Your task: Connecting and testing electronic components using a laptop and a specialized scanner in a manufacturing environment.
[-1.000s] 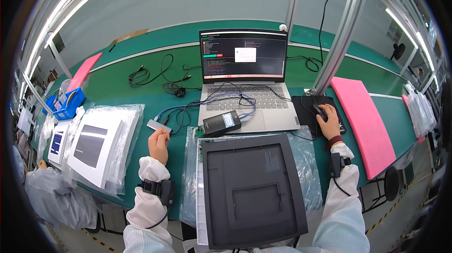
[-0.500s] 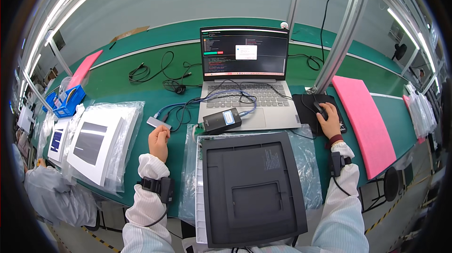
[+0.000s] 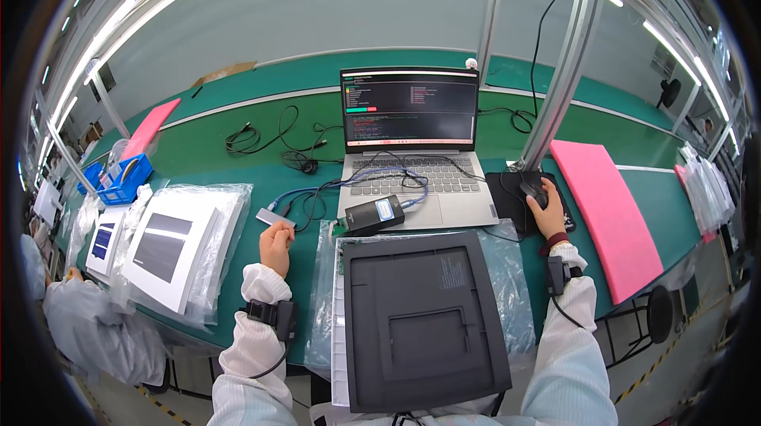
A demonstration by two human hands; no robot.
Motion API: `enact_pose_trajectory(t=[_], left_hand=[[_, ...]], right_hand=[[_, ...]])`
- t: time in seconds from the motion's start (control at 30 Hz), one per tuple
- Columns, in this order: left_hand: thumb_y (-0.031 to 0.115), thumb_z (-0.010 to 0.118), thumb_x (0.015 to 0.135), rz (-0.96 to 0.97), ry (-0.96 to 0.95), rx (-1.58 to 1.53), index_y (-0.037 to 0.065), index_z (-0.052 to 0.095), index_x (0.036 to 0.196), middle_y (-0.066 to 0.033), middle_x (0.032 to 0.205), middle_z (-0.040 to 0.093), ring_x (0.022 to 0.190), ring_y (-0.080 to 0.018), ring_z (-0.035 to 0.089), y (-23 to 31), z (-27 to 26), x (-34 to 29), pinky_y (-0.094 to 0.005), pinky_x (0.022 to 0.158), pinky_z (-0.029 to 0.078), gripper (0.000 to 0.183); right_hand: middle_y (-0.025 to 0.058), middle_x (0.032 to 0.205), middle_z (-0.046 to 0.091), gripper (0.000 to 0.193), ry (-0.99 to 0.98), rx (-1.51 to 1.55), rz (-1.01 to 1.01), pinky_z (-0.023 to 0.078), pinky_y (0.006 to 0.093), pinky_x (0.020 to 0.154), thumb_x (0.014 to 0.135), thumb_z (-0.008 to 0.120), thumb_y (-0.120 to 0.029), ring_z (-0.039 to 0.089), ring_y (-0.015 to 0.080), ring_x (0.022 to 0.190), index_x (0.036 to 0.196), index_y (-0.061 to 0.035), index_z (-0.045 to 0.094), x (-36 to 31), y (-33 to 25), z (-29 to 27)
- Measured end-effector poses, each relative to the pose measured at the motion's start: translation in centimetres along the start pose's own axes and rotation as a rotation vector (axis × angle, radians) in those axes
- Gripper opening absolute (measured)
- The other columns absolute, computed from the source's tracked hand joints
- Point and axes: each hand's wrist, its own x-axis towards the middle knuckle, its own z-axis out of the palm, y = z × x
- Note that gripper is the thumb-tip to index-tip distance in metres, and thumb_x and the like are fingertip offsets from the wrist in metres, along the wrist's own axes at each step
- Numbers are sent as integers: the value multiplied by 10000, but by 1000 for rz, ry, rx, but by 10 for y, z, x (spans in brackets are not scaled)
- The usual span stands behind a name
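My right hand [image 3: 548,213] rests on a black computer mouse [image 3: 532,189], its fingers curved over it, on a black mouse pad [image 3: 511,216]. My left hand [image 3: 276,247] lies on the bench with its fingers curled in, close to a small grey USB hub [image 3: 273,218]. Between my hands stands an open laptop [image 3: 464,210], its dark screen full of text lines. A black adapter box [image 3: 372,216] with a blue and white label sits at the laptop's front edge, a blue cable plugged in. Nearest me lies a dark grey plastic housing [image 3: 444,283] over a white frame on clear plastic film.
White panels with dark windows [image 3: 162,245] lie in clear bags on the left, behind them a blue bin [image 3: 127,180]. A pink foam slab [image 3: 606,220] lies at right, beside a metal post [image 3: 559,69]. Black cables [image 3: 297,160] coil at the back left. Another person's sleeve [image 3: 95,323] shows far left.
The small white pop-up window on the laptop screen has gone. My view has tilted up slightly. My right hand stays on the mouse, and my left hand remains curled beside the hub.
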Motion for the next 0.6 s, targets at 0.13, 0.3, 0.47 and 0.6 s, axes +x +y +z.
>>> enact_pose_trajectory(t=[0.13, 0.3, 0.47, 0.6], left_hand=[[71, 452, 806, -6, 55, -173, 46, 509, 713, 59, 573, 338, 514, -27, 277, 20, 17, -10, -213, 463, 188, 111], [76, 487, 817, 280, -178, -331, 35, 438, 850, 14, 563, 350, 488, -51, 295, 148, 68, -34, -205, 456, 212, 71], [121, 599, 784, 1087, -669, -753, 22, 513, 633, -116, 548, 518, 414, -196, 456, 254, 77, -103, -287, 374, 307, 199], [155, 544, 859, 1197, -1125, -640, 12, 564, 771, -86, 644, 559, 491, -168, 511, 273, 63, -110, -262, 409, 355, 170]], right_hand=[[184, 1062, 574, 503, 65, 96, 112, 438, 355, 862, 777, 676, -284, 564, 286, 991, 1174, -29, 501, 2, 18, 5], [167, 998, 603, 461, 93, 68, 146, 451, 351, 835, 786, 673, -290, 584, 270, 950, 1118, -4, 529, 3, 21, 1], [177, 999, 614, 441, 107, 62, 119, 454, 346, 833, 790, 666, -298, 596, 283, 946, 1089, 4, 551, 10, 26, 4], [175, 1002, 610, 433, 82, -38, 107, 452, 352, 837, 790, 657, -305, 591, 290, 955, 1078, 1, 556, 5, 25, 8]])
